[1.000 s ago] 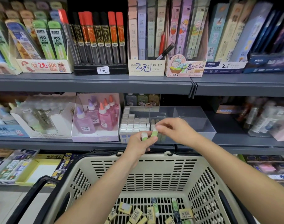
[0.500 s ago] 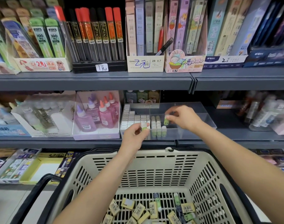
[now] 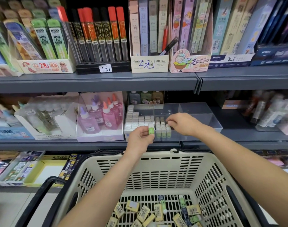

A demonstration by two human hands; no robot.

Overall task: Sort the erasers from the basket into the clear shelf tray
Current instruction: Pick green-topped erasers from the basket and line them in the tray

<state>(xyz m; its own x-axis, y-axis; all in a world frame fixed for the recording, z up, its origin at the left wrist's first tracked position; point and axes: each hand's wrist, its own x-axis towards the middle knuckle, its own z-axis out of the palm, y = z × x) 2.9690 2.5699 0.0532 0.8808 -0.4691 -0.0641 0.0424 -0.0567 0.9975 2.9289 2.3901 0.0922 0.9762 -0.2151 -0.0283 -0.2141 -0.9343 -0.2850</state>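
Eraser: small, white top, green wrapper (image 3: 151, 131); upright, just in front of the clear tray (image 3: 204, 122), at its front wall.
Left hand: (image 3: 140, 140) thumb and fingers pinch that eraser.
Right hand: (image 3: 182, 123) over the tray's middle, fingers curled down onto the green row (image 3: 163, 128).
Hard to see: the right fingertips are hidden, so I cannot tell whether they grip anything; the wrapper print is too small to read.
Tray: on the shelf (image 3: 58, 143); white blocks (image 3: 136, 122) in its left part, with the green row standing beside them.
Basket: cream (image 3: 156, 155), below the tray; loose yellowish erasers (image 3: 145, 210) lie on its floor, some cut off by the bottom edge.
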